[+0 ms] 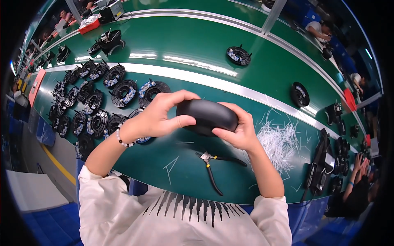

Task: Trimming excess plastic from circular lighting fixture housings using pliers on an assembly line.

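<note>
A smooth, rounded black plastic housing [208, 115] is held up over the green table, tilted so that its outer side shows. My left hand [158, 117] grips its left end, thumb on the near side and fingers over the top. On the right end, my right hand [240, 129] closes round it in the same way. The housing's underside is hidden. Below it on the table lies a pair of pliers [210, 158] with black and yellow handles, spread apart and touched by neither hand.
Several round black parts with blue circuit boards [124, 93] crowd the left of the table [143, 164]. Thin white strips [279, 141] are heaped at the right, near a black device [321, 164]. Beyond a pale rail, another round part [239, 55] sits on the green conveyor [184, 41].
</note>
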`<state>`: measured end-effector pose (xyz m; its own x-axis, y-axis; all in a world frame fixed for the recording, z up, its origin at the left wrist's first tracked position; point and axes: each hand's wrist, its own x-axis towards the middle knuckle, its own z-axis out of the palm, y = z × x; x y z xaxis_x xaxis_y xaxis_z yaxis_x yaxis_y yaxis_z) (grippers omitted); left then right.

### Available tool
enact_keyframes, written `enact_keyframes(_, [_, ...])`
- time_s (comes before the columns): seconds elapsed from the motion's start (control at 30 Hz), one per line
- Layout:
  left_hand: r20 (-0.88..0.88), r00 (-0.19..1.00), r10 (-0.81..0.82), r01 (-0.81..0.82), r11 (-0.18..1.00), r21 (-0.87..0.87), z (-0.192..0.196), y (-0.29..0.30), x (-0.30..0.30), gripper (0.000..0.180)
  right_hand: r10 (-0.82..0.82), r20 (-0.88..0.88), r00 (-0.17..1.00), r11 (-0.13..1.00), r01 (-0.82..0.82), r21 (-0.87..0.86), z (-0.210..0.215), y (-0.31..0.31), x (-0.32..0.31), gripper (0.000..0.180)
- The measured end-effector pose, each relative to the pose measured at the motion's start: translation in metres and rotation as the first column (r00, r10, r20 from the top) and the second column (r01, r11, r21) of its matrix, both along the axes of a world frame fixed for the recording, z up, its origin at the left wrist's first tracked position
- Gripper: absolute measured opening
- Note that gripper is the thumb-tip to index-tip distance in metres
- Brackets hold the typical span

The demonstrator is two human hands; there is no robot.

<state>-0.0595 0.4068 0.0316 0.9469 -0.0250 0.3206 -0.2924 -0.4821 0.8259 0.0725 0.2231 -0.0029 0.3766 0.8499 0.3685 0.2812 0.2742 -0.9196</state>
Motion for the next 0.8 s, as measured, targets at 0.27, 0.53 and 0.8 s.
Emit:
enact_keyframes(0.27, [0.091, 0.995, 0.033, -0.059, 0.95, 0.306, 0.007, 0.003, 0.021, 0.032, -0.215, -0.074, 0.974, 0.973, 0.22, 0.07, -0.022, 0.002, 0.008, 0.076])
enact_keyframes(0.53, [0.147, 0.967, 0.209, -0.237, 0.522, 0.819, -0.056, 0.086, 0.134, 0.029, 0.513, 0.138, 0.847, 0.856, -0.517, -0.009, 0.046, -0.017, -0.136, 0.026])
enact_keyframes(0.8, [0.169, 0.931, 0.324, -0.251, 0.231, 0.94, -0.079, 0.118, 0.175, 0.049, 0.576, -0.518, 0.633, 0.705, -0.705, -0.077, 0.062, -0.018, -0.153, 0.025])
